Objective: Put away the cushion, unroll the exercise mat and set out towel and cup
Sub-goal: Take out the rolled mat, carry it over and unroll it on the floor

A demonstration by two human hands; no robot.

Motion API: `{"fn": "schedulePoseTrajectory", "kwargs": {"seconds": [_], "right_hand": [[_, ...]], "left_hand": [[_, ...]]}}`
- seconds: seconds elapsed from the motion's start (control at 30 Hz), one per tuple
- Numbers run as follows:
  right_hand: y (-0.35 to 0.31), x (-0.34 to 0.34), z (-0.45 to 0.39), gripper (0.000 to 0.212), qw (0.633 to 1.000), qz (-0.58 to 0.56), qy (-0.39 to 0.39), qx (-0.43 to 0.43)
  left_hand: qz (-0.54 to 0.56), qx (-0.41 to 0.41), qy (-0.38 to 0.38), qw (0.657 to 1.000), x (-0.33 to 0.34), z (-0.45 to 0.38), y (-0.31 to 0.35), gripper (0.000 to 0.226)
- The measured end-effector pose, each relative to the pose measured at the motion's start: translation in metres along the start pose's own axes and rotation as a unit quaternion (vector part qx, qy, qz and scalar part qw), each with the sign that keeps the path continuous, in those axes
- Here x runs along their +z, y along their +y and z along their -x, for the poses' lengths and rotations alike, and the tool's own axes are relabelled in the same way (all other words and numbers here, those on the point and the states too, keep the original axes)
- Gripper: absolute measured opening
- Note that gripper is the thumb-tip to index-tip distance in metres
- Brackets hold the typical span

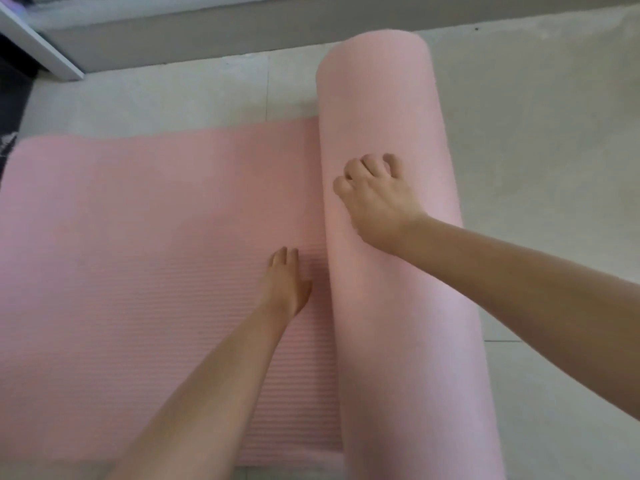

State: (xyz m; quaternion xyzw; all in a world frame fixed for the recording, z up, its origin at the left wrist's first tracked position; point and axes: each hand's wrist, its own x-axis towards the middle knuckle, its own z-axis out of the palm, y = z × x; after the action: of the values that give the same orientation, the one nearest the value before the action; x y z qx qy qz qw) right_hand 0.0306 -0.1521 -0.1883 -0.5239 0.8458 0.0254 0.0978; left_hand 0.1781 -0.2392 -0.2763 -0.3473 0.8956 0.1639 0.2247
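The pink ribbed foam exercise mat (145,244) lies partly unrolled on the left; its remaining roll (391,289) stands right. Right hand (377,199) rests curled on the roll, gripping nothing; left hand (287,282) presses flat. Towel and cup: not in view.

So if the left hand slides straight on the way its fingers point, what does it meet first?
Only more flat mat, then bare floor past its far edge. The left hand points alongside the roll, seemingly not into it.

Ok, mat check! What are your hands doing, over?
Left hand flat on the unrolled part. Right hand on top of the pink mat roll, fingers curled, not gripping. Tiled floor beyond looks bare.
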Motion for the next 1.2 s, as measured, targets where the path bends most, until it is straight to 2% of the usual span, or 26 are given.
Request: {"fn": "schedulePoseTrajectory", "kwargs": {"seconds": [0.1, 0.17, 0.23, 0.3, 0.4, 0.5, 0.57, 0.7, 0.8, 0.87, 0.93, 0.97, 1.03, 1.1, 1.2], "right_hand": [[0.032, -0.002, 0.015, 0.045, 0.989, -0.013, -0.096, -0.113], [0.055, -0.008, 0.022, 0.051, 0.983, 0.001, -0.127, -0.129], [0.065, -0.014, 0.027, 0.058, 0.986, 0.004, -0.138, -0.089], [0.074, -0.016, 0.034, 0.052, 0.987, 0.027, -0.153, -0.04], [0.096, -0.01, 0.045, 0.041, 0.984, 0.057, -0.163, 0.053], [0.114, -0.002, 0.058, 0.043, 0.984, 0.019, -0.131, 0.12], [0.119, 0.004, 0.065, 0.054, 0.981, 0.012, -0.111, 0.158], [0.113, 0.027, 0.091, 0.098, 0.962, -0.012, -0.174, 0.212], [0.111, 0.039, 0.101, 0.11, 0.957, -0.031, -0.172, 0.23], [0.109, 0.042, 0.1, 0.101, 0.968, -0.039, -0.135, 0.209], [0.104, 0.044, 0.101, 0.069, 0.99, -0.017, -0.103, 0.093], [0.1, 0.045, 0.101, 0.052, 0.994, 0.004, -0.11, 0.018], [0.092, 0.043, 0.102, 0.041, 0.983, 0.033, -0.158, -0.082], [0.088, 0.036, 0.099, 0.041, 0.978, 0.049, -0.187, -0.076], [0.087, 0.023, 0.098, 0.036, 0.982, 0.08, -0.164, -0.04]], "left_hand": [[0.011, -0.007, 0.018, 1.0, 0.017, 0.008, 0.028, 0.066], [0.019, -0.02, 0.0, 1.0, 0.021, 0.011, 0.044, 0.068], [0.0, -0.007, -0.049, 0.999, 0.022, 0.012, 0.055, 0.068], [-0.016, -0.02, -0.088, 0.996, 0.021, 0.013, 0.067, 0.069], [-0.028, -0.057, -0.122, 0.991, 0.018, 0.014, 0.077, 0.07], [-0.042, -0.097, -0.137, 0.985, 0.011, 0.013, 0.087, 0.068], [-0.054, -0.099, -0.145, 0.983, 0.007, 0.006, 0.092, 0.064], [-0.089, -0.112, -0.193, 0.971, 0.002, 0.006, 0.101, 0.061], [-0.084, -0.111, -0.18, 0.974, 0.003, 0.001, 0.098, 0.057], [-0.079, -0.102, -0.169, 0.977, 0.004, 0.001, 0.095, 0.055], [-0.077, -0.083, -0.166, 0.98, 0.006, 0.003, 0.091, 0.053], [-0.077, -0.074, -0.163, 0.981, 0.005, 0.003, 0.09, 0.051], [-0.086, -0.059, -0.153, 0.983, 0.002, 0.003, 0.085, 0.045], [-0.104, -0.043, -0.155, 0.981, -0.004, 0.0, 0.082, 0.044], [-0.117, -0.021, -0.162, 0.98, -0.012, -0.005, 0.078, 0.05]]}}
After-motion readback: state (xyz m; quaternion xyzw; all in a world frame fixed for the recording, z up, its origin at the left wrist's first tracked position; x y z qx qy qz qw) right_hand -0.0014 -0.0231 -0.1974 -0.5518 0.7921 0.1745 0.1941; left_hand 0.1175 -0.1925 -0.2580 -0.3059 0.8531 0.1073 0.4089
